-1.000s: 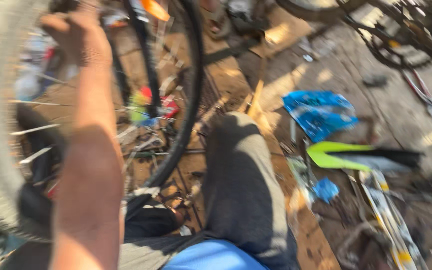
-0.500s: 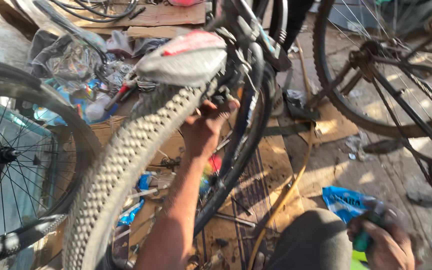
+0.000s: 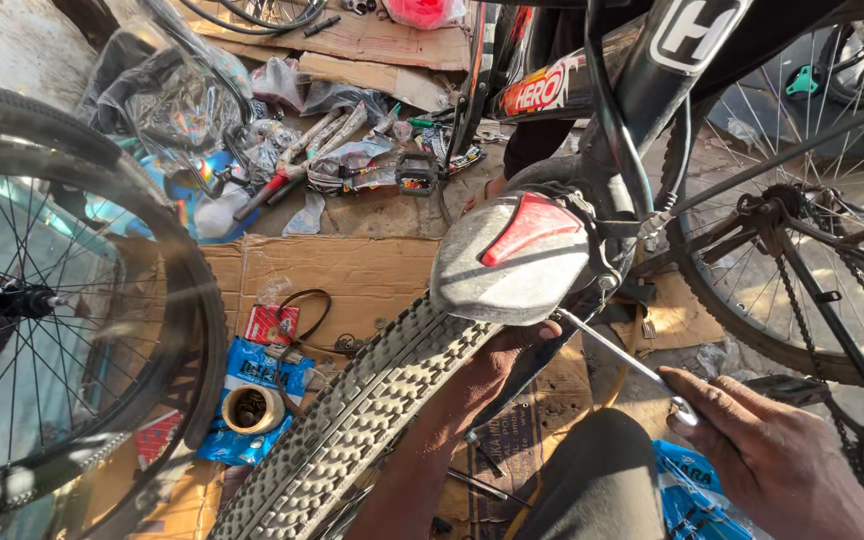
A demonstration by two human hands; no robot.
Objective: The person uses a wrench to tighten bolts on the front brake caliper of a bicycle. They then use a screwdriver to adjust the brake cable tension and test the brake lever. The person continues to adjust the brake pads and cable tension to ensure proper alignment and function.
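Beside the mudguard, right hand newly gripping spanner.

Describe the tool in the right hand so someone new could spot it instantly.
Start at the knobby tyre running diagonally up the middle to the grey reflector housing with a red lens. Just right of that housing a thin shiny metal wrench slants down to the right hand, which holds its lower end. It is the only bright, straight steel bar there, unlike the dark frame tubes and spokes.

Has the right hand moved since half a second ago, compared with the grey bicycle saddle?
Yes. The right hand has moved up and closer to the saddle, and it now grips a metal wrench that reaches under the saddle.
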